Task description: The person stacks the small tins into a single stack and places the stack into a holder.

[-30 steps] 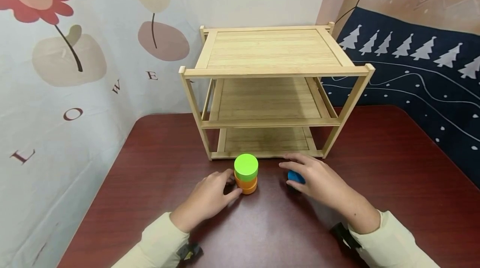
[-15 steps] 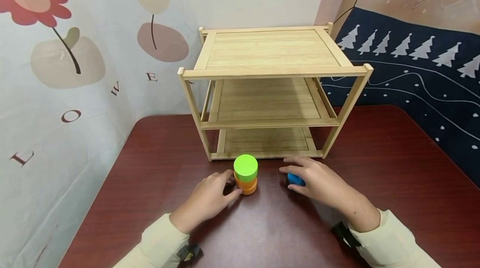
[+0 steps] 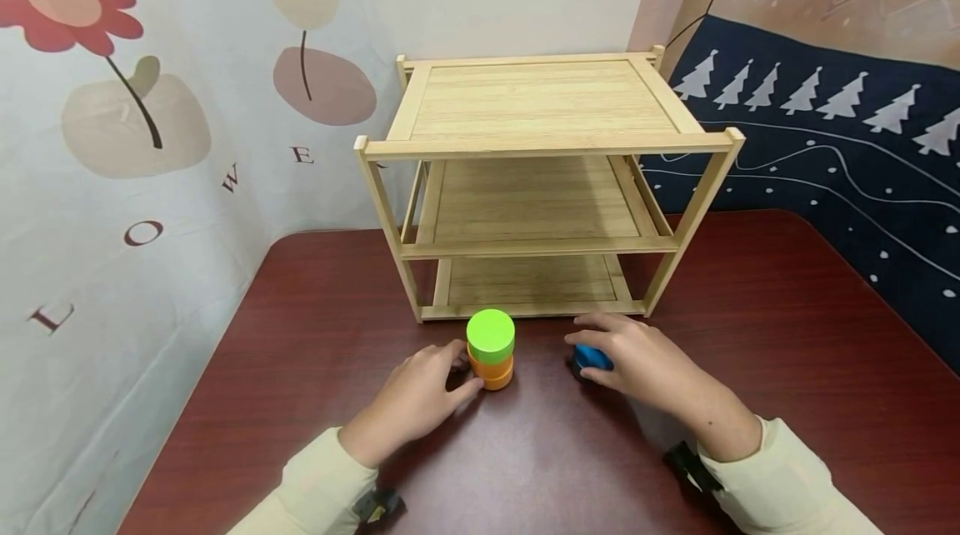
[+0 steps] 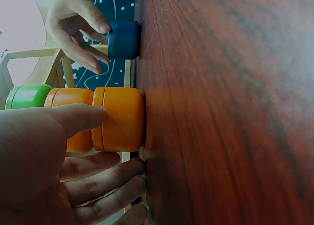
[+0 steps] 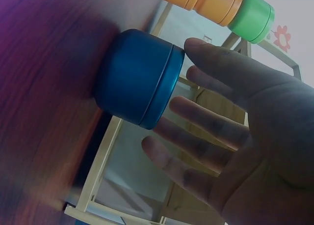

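A stack of screw-lid jars stands upright on the table: a green jar [image 3: 491,333] on top of two orange jars [image 3: 495,375]. My left hand [image 3: 412,393] lies beside the stack, thumb across its near side. In the left wrist view the thumb overlaps the orange jars, and the loosely extended fingers reach past the stack; firm contact cannot be told. To the right, a blue jar [image 5: 140,77] stands on the table, partly hidden from the head view by my right hand [image 3: 648,364]. My right fingers are spread around its lid, mostly apart from it; the thumb tip is at the rim.
Just behind the jars stands a three-tier wooden shelf [image 3: 546,145]. The dark red table [image 3: 315,310] extends to both sides. A printed cloth with flowers [image 3: 225,85] hangs at the left, and one with white trees [image 3: 802,93] at the right.
My right hand has shifted slightly right, and its fingers have moved a little around the blue jar. The left hand and the stack stay about where they were.
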`<state>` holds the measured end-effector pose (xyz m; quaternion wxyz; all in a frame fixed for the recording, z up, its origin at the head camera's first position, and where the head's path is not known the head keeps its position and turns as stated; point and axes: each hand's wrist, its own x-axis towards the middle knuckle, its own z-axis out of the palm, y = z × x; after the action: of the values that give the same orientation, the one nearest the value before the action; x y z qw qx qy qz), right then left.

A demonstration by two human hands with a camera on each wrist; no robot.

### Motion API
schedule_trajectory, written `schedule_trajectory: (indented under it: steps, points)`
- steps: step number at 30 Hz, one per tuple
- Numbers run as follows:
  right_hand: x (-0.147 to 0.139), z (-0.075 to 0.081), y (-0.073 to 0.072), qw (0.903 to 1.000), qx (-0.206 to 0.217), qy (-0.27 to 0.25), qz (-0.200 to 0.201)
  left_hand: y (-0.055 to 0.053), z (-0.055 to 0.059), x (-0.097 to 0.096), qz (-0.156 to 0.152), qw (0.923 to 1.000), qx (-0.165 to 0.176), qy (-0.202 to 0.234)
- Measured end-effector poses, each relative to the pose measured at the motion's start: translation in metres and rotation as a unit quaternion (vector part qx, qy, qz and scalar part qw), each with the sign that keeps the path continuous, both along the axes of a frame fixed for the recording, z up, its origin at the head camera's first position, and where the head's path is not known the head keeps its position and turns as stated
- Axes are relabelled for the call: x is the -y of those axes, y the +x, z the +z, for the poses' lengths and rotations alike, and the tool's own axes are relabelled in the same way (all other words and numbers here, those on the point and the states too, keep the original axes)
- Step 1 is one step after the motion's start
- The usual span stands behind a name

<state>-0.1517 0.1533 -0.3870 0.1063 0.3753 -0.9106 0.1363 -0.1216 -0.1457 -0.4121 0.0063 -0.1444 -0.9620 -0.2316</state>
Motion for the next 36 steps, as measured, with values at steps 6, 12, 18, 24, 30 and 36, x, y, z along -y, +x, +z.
schedule_trajectory:
  steps: [6,12,18,24,30,36]
  points:
    - [-0.0004,0.0017,0.0007,0.9997,0.021,0.012,-0.006,0.0004,0.0004,-0.0001,0.0,1.0,0.003,0.0]
    - [-0.0001,0.0026,0.0015,0.9988,0.045,0.02,-0.008,0.0005,-0.0003,0.0002,-0.001,1.0,0.0,-0.002]
    - [-0.0003,0.0012,0.0016,0.9988,0.043,0.022,-0.004,0.0001,-0.0009,0.0002,-0.001,1.0,0.001,-0.003]
    - [-0.0003,-0.0005,0.0012,0.9991,0.033,0.025,-0.001,0.0,-0.001,0.0003,0.0,1.0,0.002,-0.006]
    - [0.001,-0.0016,0.0023,0.9991,0.032,0.028,-0.001,-0.0002,-0.002,0.0008,-0.002,1.0,0.004,-0.006]
    - [0.0015,-0.0016,0.002,0.9991,0.024,0.034,-0.001,-0.0004,-0.0022,0.0014,-0.006,1.0,0.0,-0.005]
